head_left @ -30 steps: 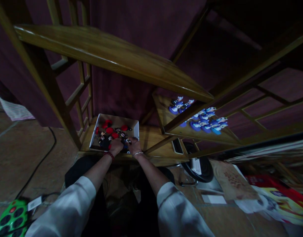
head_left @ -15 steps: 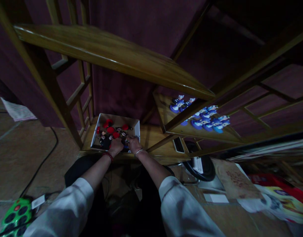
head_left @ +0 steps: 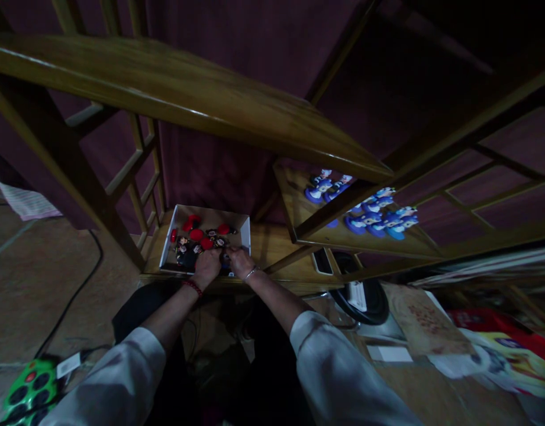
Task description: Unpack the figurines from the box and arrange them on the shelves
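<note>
Inside a shallow white tray (head_left: 244, 232), red and black character figurines (head_left: 196, 235) lie clustered. The left hand (head_left: 206, 267), wearing a red beaded bracelet (head_left: 192, 287), and the right hand (head_left: 241, 263) reach into the tray's near edge, their fingers (head_left: 231, 254) curled downward; any pinch is hidden. Blue figurines (head_left: 370, 216) sit on a wooden shelf (head_left: 290, 201) right of the tray.

Left hand (head_left: 206, 267), right hand (head_left: 241, 262); both in a white tray (head_left: 244, 236)
</note>
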A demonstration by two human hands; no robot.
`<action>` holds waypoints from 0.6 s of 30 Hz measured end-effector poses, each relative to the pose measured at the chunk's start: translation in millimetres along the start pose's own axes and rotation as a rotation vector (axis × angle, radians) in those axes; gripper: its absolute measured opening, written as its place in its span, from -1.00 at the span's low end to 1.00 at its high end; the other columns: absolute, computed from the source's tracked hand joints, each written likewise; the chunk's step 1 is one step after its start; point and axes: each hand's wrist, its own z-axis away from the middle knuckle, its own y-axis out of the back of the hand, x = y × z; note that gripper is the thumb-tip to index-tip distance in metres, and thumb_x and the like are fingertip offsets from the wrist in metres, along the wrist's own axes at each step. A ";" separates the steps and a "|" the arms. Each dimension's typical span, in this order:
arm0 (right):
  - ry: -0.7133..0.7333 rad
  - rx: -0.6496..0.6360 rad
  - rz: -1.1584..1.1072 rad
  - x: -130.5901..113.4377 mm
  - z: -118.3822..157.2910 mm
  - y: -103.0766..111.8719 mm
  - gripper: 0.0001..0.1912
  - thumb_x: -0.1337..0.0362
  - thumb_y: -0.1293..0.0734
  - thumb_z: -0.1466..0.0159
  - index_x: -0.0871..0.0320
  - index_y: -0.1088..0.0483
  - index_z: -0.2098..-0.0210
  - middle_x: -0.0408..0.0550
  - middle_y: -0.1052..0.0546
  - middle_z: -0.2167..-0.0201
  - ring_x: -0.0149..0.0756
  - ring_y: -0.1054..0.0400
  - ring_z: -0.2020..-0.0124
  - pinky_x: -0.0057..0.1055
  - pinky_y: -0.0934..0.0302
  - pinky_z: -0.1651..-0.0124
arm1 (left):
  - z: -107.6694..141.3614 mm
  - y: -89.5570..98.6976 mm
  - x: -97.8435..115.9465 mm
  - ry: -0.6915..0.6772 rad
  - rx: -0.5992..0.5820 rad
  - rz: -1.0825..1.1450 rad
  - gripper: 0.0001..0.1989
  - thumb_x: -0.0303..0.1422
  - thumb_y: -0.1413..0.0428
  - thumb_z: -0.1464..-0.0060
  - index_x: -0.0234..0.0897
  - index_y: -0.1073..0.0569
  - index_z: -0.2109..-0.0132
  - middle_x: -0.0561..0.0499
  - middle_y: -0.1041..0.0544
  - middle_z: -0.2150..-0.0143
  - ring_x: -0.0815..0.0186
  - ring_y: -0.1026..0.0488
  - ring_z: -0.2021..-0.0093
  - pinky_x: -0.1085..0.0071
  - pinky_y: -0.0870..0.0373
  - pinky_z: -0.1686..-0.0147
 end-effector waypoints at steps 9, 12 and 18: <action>0.011 0.014 0.026 3.7 1.9 -6.2 -0.70 0.47 -0.11 -0.20 0.22 -0.35 0.14 0.08 -0.43 0.14 -0.28 -0.36 0.18 -0.42 -0.20 0.17 | -0.6 0.7 2.8 0.040 -0.013 -0.017 -0.65 -0.55 0.13 -0.05 -0.21 -0.41 0.08 -0.13 -0.52 0.18 0.24 -0.44 0.13 0.41 -0.31 0.17; 0.019 0.016 0.024 2.4 2.8 -4.1 -0.70 0.46 -0.10 -0.20 0.22 -0.34 0.14 0.08 -0.43 0.13 -0.27 -0.35 0.18 -0.43 -0.19 0.17 | -0.1 0.4 3.1 0.024 -0.008 -0.016 -0.64 -0.56 0.13 -0.04 -0.25 -0.40 0.06 -0.17 -0.52 0.18 0.22 -0.45 0.15 0.37 -0.32 0.17; 0.005 0.011 -0.025 1.0 5.4 1.3 -0.70 0.48 -0.13 -0.18 0.23 -0.33 0.12 0.08 -0.43 0.14 -0.26 -0.33 0.14 -0.42 -0.16 0.12 | -0.6 -2.7 -0.2 0.020 -0.015 -0.012 -0.66 -0.57 0.09 0.00 -0.30 -0.40 0.09 -0.17 -0.51 0.17 0.23 -0.45 0.13 0.41 -0.31 0.15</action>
